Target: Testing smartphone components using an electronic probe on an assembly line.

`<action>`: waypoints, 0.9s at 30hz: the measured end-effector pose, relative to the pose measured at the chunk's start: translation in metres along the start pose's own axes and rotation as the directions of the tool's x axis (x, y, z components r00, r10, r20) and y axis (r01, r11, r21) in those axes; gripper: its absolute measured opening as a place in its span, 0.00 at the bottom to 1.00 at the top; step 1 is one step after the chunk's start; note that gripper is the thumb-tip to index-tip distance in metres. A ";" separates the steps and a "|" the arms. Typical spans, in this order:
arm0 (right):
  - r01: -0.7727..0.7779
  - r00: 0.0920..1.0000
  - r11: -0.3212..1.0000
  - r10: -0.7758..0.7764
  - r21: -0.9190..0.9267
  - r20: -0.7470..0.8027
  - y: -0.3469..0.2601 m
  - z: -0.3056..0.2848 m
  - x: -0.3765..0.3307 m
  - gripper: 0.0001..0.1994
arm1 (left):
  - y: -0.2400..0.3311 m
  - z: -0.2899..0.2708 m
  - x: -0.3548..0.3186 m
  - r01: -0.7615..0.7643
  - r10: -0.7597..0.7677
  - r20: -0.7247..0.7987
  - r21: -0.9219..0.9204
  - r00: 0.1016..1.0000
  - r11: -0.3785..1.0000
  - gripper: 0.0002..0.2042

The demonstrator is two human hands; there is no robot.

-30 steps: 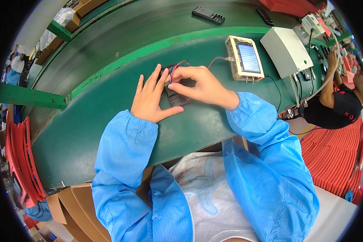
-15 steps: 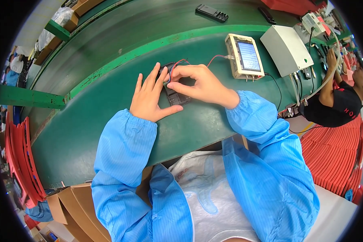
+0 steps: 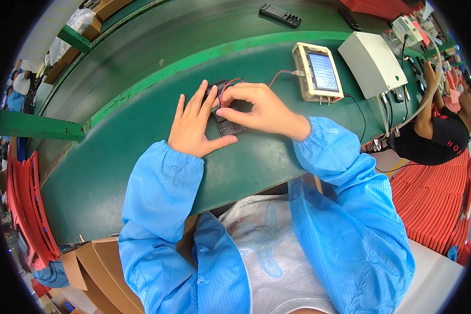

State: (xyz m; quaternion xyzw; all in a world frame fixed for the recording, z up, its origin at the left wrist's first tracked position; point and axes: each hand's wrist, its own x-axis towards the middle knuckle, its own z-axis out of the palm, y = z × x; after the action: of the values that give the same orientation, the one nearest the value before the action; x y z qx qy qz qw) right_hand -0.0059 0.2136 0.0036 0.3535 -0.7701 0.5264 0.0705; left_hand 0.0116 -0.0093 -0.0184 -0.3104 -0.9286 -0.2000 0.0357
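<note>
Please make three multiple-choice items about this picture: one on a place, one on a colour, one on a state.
1. Where does the tester with the screen lie?
A. beyond the right hand
B. on the person's lap
C. inside the cardboard box

2. What colour are the sleeves?
A. red
B. blue
C. yellow

3. How is the left hand?
A. closed in a fist
B. lifted off the table
C. flat, fingers spread, beside the black part

Answers: 1 A, the tester sits on the green table past the right hand. 2 B, both sleeves are light blue. 3 C, the palm lies down against the black part.
</note>
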 end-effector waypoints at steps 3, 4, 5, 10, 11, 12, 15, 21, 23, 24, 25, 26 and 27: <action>-0.013 1.000 1.000 0.013 -0.007 0.007 0.001 -0.001 0.000 0.09 | 0.000 0.000 0.000 0.000 0.000 0.005 0.003 1.000 1.000 0.58; -0.013 1.000 1.000 0.013 -0.005 0.000 0.001 -0.001 0.000 0.09 | 0.000 0.000 0.000 0.000 0.000 0.006 0.004 1.000 1.000 0.58; -0.012 1.000 1.000 0.012 -0.003 -0.007 0.000 -0.001 0.000 0.09 | 0.000 0.000 0.000 -0.002 0.002 0.007 0.005 1.000 1.000 0.58; 0.008 1.000 1.000 -0.008 -0.027 -0.005 0.000 -0.002 0.000 0.10 | 0.001 -0.001 0.000 0.000 0.000 0.006 0.001 1.000 1.000 0.57; 0.009 1.000 1.000 -0.010 -0.025 -0.006 0.000 -0.002 0.000 0.10 | 0.002 -0.001 0.000 -0.001 0.001 0.005 -0.001 1.000 1.000 0.57; 0.006 1.000 1.000 -0.006 -0.029 -0.006 0.000 -0.002 0.001 0.10 | 0.002 -0.001 0.000 0.001 -0.001 0.003 -0.004 1.000 1.000 0.57; 0.000 1.000 0.999 -0.001 -0.037 -0.005 0.000 -0.002 0.000 0.11 | 0.002 -0.001 0.000 0.004 -0.004 -0.003 -0.013 1.000 1.000 0.56; 0.005 1.000 0.999 -0.006 -0.046 -0.004 0.000 -0.003 0.001 0.12 | 0.001 0.000 0.000 0.001 -0.001 -0.004 -0.017 1.000 1.000 0.57; 0.007 1.000 0.999 -0.007 -0.053 -0.002 0.001 -0.003 0.000 0.12 | 0.000 0.000 0.000 -0.007 0.007 -0.001 -0.007 1.000 1.000 0.58; 0.008 1.000 0.999 -0.009 -0.054 -0.004 0.001 -0.003 0.000 0.12 | 0.000 0.000 0.000 -0.008 0.008 -0.003 -0.008 1.000 1.000 0.59; 0.012 1.000 0.998 -0.012 -0.055 -0.007 0.002 -0.003 0.000 0.12 | 0.000 0.000 0.000 -0.008 0.008 -0.005 -0.009 1.000 1.000 0.59; 0.015 1.000 0.998 -0.016 -0.056 -0.010 0.002 -0.003 0.000 0.12 | 0.000 0.000 0.000 -0.006 0.006 -0.006 -0.013 1.000 1.000 0.59; 0.013 1.000 0.998 -0.014 -0.056 -0.008 0.002 -0.003 0.000 0.12 | 0.000 0.000 0.000 -0.010 0.010 -0.008 -0.007 1.000 1.000 0.59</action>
State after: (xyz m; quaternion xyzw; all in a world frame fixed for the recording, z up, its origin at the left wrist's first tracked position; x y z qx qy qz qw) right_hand -0.0080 0.2163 0.0032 0.3542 -0.7819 0.5055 0.0873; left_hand 0.0117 -0.0093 -0.0187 -0.3145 -0.9261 -0.2046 0.0394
